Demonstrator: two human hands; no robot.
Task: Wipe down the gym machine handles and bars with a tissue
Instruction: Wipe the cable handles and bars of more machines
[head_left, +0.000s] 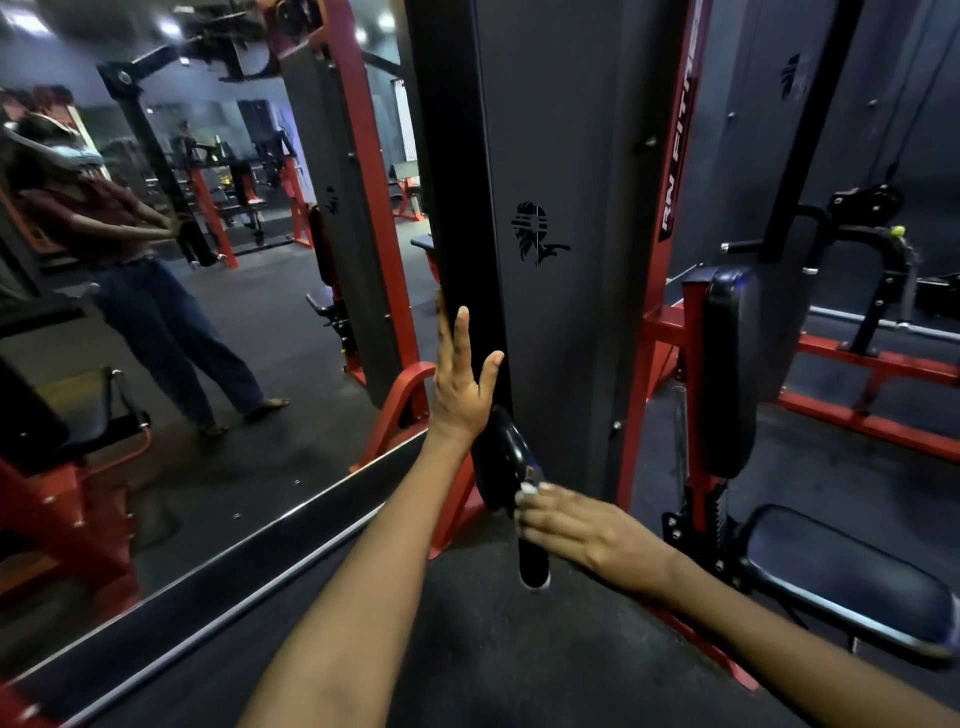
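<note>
My left hand (460, 387) is up with its fingers straight and spread, and it rests against the edge of the machine's tall black upright (457, 208). Lower down, a black padded handle (506, 457) hangs in front of the dark weight-stack cover (571, 260). My right hand (576, 527) reaches in from the right with its fingers stretched out. Its fingertips press a small white tissue (528, 488) onto the handle. Most of the tissue is hidden under the fingers.
A red frame post (670, 208) runs up beside the cover. To the right are a black back pad (730, 374) and a seat (841, 577). A wall mirror (182, 312) on the left reflects a standing person and other red machines. Dark rubber floor (493, 649) lies below.
</note>
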